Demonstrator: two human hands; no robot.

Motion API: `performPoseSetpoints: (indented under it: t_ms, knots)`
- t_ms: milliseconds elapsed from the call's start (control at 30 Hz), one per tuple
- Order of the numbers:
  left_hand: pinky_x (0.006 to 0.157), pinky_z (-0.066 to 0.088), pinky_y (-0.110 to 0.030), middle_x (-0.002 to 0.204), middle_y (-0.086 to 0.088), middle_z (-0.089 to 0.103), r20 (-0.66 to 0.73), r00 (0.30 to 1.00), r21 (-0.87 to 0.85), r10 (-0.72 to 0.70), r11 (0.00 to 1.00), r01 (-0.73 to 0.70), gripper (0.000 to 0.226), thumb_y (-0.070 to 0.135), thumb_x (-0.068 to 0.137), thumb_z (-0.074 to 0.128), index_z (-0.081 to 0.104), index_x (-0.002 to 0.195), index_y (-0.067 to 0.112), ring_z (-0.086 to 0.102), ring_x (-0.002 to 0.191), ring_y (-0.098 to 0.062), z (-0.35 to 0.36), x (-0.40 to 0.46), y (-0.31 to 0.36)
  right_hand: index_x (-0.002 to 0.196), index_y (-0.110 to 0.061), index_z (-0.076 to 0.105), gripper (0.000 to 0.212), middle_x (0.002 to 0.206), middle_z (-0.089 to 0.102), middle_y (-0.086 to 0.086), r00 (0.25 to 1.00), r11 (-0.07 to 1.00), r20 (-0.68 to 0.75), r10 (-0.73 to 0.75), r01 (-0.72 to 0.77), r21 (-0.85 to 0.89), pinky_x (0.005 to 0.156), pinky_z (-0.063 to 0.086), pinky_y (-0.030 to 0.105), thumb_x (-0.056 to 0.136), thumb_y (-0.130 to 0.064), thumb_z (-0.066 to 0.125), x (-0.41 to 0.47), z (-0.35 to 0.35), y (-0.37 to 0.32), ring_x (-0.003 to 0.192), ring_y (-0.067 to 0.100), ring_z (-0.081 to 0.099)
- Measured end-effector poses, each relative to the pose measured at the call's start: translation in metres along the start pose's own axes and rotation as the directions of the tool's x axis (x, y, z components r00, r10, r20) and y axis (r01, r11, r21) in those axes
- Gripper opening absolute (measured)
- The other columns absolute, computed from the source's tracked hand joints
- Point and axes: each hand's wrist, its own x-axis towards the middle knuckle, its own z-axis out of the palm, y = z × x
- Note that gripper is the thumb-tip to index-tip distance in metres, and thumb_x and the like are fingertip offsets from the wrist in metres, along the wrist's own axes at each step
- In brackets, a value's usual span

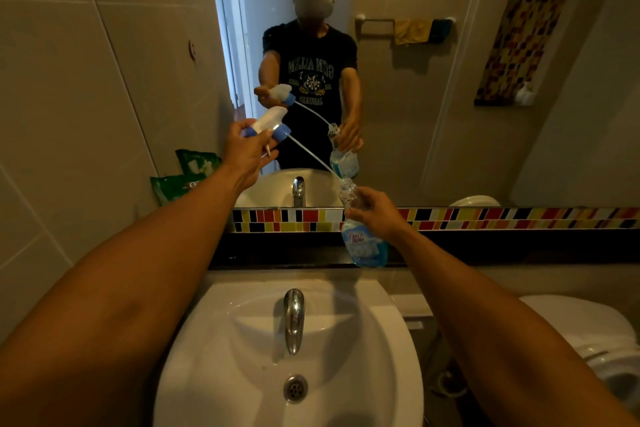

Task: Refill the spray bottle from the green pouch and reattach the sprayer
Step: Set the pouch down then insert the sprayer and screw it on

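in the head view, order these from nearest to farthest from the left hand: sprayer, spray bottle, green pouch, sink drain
1. The sprayer: gripped in the left hand itself, up by the mirror.
2. The green pouch: leaning on the wall, below and left of that hand.
3. The spray bottle: held in the right hand, across to the right.
4. The sink drain: low in the basin, farthest by a clear margin.

White-and-blue sprayer [268, 125], blue-filled clear bottle [360, 236], green pouch [173, 185], multicoloured mosaic tile strip [485, 218], white basin [242, 340].

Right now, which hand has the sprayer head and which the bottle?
The left hand grips the sprayer head, its dip tube slanting to the neck of the bottle, which the right hand holds.
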Motion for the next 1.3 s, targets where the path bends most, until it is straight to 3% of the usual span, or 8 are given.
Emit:
performPoseSetpoints:
  t_ms: [133,333,433,600,833,1000,1167,1300]
  knots:
    - [0.093,0.054,-0.052,0.131,-0.013,0.056,0.053,0.998,0.019,-0.046,0.999,0.045,0.042,0.007,0.092,0.067,0.048,0.126,0.022,0.068,0.107,-0.03,0.008,-0.008,-0.006,0.135,-0.013,0.057,0.045,0.119,0.067,-0.002,0.999,1.0,0.039,-0.028,0.028,-0.001,0.094,0.053,0.03,0.092,-0.008,0.071,0.002,0.003,-0.009,0.107,0.009,0.063]
    - [0.085,0.058,-0.044,0.127,-0.012,0.057,0.113,0.991,0.069,-0.066,0.996,0.058,0.033,0.004,0.092,0.066,0.052,0.11,0.028,0.069,0.091,-0.022,0.025,-0.02,-0.018,0.125,-0.014,0.063,0.036,0.113,0.07,0.002,0.993,0.993,0.063,-0.101,0.105,-0.058,0.081,0.052,0.02,0.091,-0.013,0.074,0.005,0.009,-0.022,0.102,0.008,0.066]
    - [0.079,0.058,-0.041,0.126,-0.011,0.057,0.149,0.985,0.083,-0.085,0.994,0.073,0.034,0.003,0.091,0.066,0.053,0.11,0.028,0.069,0.098,-0.025,0.028,-0.024,-0.022,0.12,-0.017,0.065,0.033,0.11,0.071,0.003,0.991,0.989,0.067,-0.117,0.122,-0.083,0.087,0.057,0.033,0.09,-0.018,0.076,0.007,0.01,-0.026,0.103,0.015,0.068]
    - [0.09,0.056,-0.048,0.128,-0.014,0.057,0.19,0.974,0.129,-0.123,0.987,0.099,0.037,0.001,0.091,0.065,0.054,0.119,0.025,0.067,0.107,-0.029,0.03,-0.027,-0.029,0.121,-0.024,0.065,0.037,0.109,0.073,-0.001,0.992,0.984,0.065,-0.113,0.121,-0.134,0.094,0.058,0.049,0.086,-0.026,0.079,0.011,0.012,-0.03,0.102,0.018,0.07]
    - [0.09,0.057,-0.047,0.128,-0.015,0.057,0.21,0.969,0.174,-0.132,0.98,0.096,0.036,0.001,0.091,0.065,0.056,0.114,0.027,0.067,0.105,-0.03,0.031,-0.033,-0.035,0.112,-0.036,0.067,0.047,0.102,0.074,-0.004,0.991,0.986,0.085,-0.102,0.112,-0.123,0.09,0.059,0.052,0.069,-0.055,0.077,0.014,0.014,-0.027,0.097,0.018,0.072]
    - [0.093,0.054,-0.052,0.122,-0.008,0.061,0.237,0.962,0.221,-0.132,0.972,0.079,0.041,0.002,0.09,0.066,0.055,0.121,0.025,0.067,0.107,-0.029,0.032,-0.034,-0.037,0.114,-0.028,0.067,0.043,0.105,0.075,0.0,0.994,0.996,0.07,-0.081,0.083,-0.032,0.091,0.06,0.053,0.076,-0.031,0.086,0.012,0.012,-0.03,0.099,0.02,0.073]
    - [0.096,0.051,-0.056,0.12,-0.008,0.063,0.25,0.961,0.235,-0.116,0.97,0.056,0.037,0.003,0.09,0.066,0.056,0.111,0.031,0.064,0.112,-0.034,0.038,-0.036,-0.033,0.105,-0.026,0.056,0.048,0.104,0.076,0.007,0.997,0.995,0.062,-0.045,0.039,0.087,0.087,0.061,0.054,0.07,-0.026,0.09,0.012,0.008,-0.032,0.098,0.025,0.075]
    - [0.096,0.051,-0.055,0.124,-0.01,0.059,0.254,0.96,0.218,-0.116,0.974,0.06,0.041,0.003,0.087,0.069,0.056,0.112,0.032,0.064,0.11,-0.034,0.04,-0.036,-0.03,0.113,-0.017,0.055,0.047,0.103,0.074,0.007,0.997,0.987,0.062,-0.055,0.045,0.153,0.082,0.063,0.045,0.078,-0.012,0.086,0.01,0.006,-0.037,0.096,0.025,0.074]
